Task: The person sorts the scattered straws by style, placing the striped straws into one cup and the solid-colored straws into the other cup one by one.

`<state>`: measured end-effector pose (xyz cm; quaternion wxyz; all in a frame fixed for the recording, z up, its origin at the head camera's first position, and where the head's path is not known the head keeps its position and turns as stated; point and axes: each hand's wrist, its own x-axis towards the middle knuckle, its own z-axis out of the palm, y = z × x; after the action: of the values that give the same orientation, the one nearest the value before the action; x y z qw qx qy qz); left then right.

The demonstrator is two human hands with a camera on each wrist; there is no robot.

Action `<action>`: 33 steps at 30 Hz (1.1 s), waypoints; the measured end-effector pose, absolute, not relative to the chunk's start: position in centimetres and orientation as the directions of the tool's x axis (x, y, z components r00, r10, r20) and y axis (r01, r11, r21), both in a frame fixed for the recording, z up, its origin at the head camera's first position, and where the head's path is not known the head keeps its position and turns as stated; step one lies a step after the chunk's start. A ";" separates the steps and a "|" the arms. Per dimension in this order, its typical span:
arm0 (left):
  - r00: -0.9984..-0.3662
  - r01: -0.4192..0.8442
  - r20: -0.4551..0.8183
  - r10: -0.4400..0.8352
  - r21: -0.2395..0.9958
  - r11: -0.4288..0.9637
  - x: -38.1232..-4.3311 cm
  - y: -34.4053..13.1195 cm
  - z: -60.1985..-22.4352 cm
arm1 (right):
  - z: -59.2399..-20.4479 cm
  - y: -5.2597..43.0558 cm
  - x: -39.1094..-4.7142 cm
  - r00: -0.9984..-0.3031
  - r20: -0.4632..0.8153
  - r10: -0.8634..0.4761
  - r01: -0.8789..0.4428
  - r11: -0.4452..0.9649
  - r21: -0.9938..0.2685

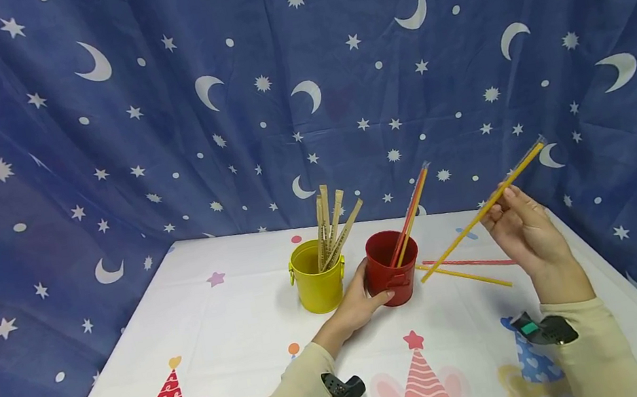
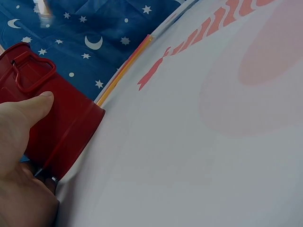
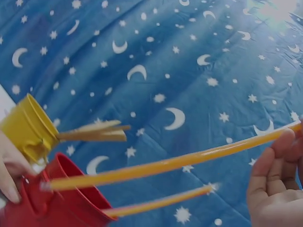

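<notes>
My left hand (image 1: pixel 354 304) grips the side of a small red metal bucket (image 1: pixel 390 289), the thumb across its front near the handle. Out of the bucket lean a red straw (image 1: pixel 411 209) and an orange straw (image 1: pixel 420 216), side by side. Raised to the right, my right hand (image 1: pixel 534 242) pinches a yellow-orange straw (image 1: pixel 471 225) in a clear wrapper, close to its upper end. This straw slants down leftward, its lower end just right of the bucket in the head view. In the right wrist view the held straw (image 3: pixel 165 164) overlaps the bucket (image 3: pixel 61 203).
Left of the red bucket stands a yellow bucket (image 1: pixel 319 294) with several paper-wrapped sticks (image 1: pixel 332 227). A red straw (image 1: pixel 470 262) and a yellow straw (image 1: pixel 471 276) lie on the white printed tablecloth (image 1: pixel 239 327). Behind hangs a blue curtain (image 1: pixel 257 118) with moons and stars.
</notes>
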<state>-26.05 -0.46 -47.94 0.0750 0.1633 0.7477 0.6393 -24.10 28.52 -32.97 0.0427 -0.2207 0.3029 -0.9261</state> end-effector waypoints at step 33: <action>-0.936 0.151 0.094 0.338 0.978 0.143 -26.2 -0.3 -48.0 | -37.5 23.8 -26.0 -0.988 0.102 -0.118 -0.043 -0.421 -0.906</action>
<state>-26.19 -0.34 -48.04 0.0741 0.1624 0.7524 0.6340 -25.97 23.82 -37.52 0.0224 -0.0752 0.5375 -0.8396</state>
